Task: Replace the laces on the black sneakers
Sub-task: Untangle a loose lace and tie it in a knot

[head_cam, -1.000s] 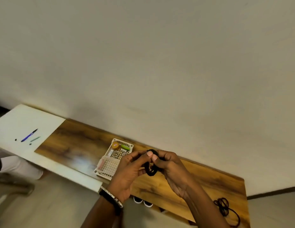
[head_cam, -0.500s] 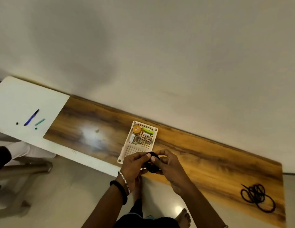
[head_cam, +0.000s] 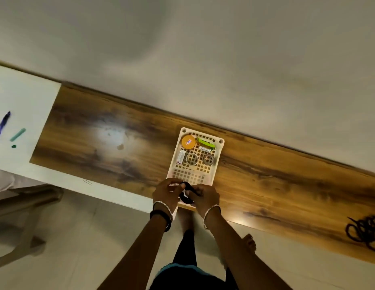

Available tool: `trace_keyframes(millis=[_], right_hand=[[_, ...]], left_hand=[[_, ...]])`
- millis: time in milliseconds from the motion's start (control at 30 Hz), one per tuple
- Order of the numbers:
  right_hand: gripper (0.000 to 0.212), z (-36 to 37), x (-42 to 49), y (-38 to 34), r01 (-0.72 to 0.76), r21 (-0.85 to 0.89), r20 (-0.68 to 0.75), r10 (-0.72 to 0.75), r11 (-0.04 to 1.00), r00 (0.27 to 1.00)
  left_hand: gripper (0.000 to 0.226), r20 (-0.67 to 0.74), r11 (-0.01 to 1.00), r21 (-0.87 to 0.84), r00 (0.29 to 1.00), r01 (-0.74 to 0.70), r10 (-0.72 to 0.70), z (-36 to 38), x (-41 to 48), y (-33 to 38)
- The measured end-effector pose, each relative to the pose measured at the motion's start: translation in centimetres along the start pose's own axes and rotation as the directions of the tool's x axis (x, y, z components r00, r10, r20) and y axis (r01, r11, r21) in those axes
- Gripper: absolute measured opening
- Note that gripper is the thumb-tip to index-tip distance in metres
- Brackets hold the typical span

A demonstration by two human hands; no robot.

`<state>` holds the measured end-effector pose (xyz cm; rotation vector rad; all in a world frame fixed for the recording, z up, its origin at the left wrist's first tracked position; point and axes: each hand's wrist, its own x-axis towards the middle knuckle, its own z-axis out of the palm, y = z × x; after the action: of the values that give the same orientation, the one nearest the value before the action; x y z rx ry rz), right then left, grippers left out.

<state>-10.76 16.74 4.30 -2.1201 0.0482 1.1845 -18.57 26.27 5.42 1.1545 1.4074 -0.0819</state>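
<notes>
Standing over the head view, you see both hands meet at the near edge of the wooden table [head_cam: 276,185]. The left hand [head_cam: 167,193] has its fingers curled in, pinching the top of a small coiled black lace [head_cam: 185,198]. The right hand [head_cam: 205,198] is curled the same way and grips the coil from the other side. The bundle sits tight between the two sets of fingertips, just above the near end of a white perforated tray [head_cam: 217,162]. Bangles ring both wrists.

In the far half of the tray lie an orange round tin [head_cam: 188,141] and a green clip [head_cam: 206,143] side by side. Just nearer than them are a small white packet [head_cam: 181,156] and two tape rings [head_cam: 192,159], set in a row.

A second black lace [head_cam: 364,231] lies in loose loops on the table, well apart to the right, near the front edge.

Off to the left, a white board [head_cam: 25,97] adjoins the wood. A blue pen [head_cam: 2,126] and a green cap [head_cam: 17,135] rest on it near each other. Below the table edge, a bare foot [head_cam: 249,241] shows on the pale floor.
</notes>
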Motion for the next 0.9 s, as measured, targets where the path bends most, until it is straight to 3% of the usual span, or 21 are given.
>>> trace_keyframes(millis=[167, 333, 633, 900], right_hand=[[0.007, 3.3, 4.0, 1.0, -0.143, 0.097, -0.035, 0.147, 0.985, 0.989], [0.021, 5.5, 6.3, 1.6, -0.212, 0.083, -0.095, 0.22, 0.974, 0.971], [0.032, 7.2, 7.3, 0.3, -0.27, 0.01, -0.197, 0.267, 0.963, 0.943], [0.034, 6.9, 6.2, -0.2, -0.242, -0.194, -0.17, 0.21, 0.951, 0.963]], left_hand=[[0.015, -0.066, 0.976, 0.207, 0.995, -0.059, 0.074, 0.3, 3.7, -1.0], [0.018, -0.199, 0.9, 0.423, 0.958, -0.107, 0.208, 0.0, 4.5, -2.0], [0.014, -0.214, 0.896, 0.406, 0.934, -0.18, 0.285, -1.4, 5.2, -4.0], [0.009, -0.183, 0.894, 0.394, 0.935, -0.213, 0.304, -1.3, 4.8, -3.2]])
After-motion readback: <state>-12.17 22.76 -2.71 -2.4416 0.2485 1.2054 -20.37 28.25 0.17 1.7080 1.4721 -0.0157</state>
